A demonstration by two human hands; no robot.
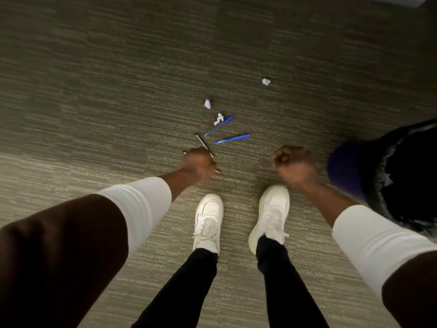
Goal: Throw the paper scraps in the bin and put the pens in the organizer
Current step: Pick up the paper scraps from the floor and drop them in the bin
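Both arms reach down over the carpet (94,91). The left hand (198,164) grips two thin pens (203,144); the right hand (294,164) is a closed fist, contents unseen. Two blue pens (233,138) and paper scraps (207,103) lie just ahead

An office-type interior, seen from above: the floor is covered in grey-green commercial carpet tiles (118,91) with a striated weave and visible square seams. Blue pens (233,138) and crumpled paper scraps (207,103) lie scattered on it, and a bin (378,176) lined with a dark bag stands at the right edge.
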